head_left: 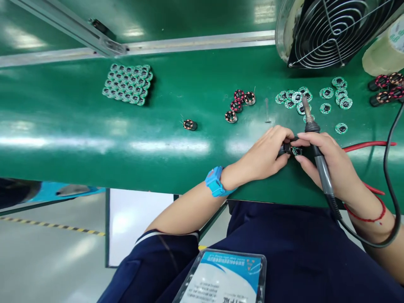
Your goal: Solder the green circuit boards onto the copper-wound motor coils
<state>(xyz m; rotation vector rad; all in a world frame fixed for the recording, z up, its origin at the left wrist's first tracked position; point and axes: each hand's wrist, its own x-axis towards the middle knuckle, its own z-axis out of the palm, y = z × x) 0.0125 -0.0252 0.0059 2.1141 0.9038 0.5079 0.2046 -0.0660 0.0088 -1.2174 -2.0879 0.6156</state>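
My left hand [260, 153] pinches a small dark wound coil unit [285, 148] at the front of the green bench. A small round green circuit board [296, 151] sits just beyond it, touching or held against the unit, though my fingers partly hide the join. My right hand [330, 162] grips a soldering iron [321, 162] like a pen, its metal tip [304, 105] rising away among loose green boards [328, 93]. The iron's tip touches neither the held unit nor the held board.
Several copper coils [238, 105] stand mid-bench, with one more [189, 124] to the left. A packed group of green boards [128, 84] lies further left. A caged fan [331, 33], a tape roll [385, 50], black and red cables [369, 145] and more coils [385, 88] occupy the right.
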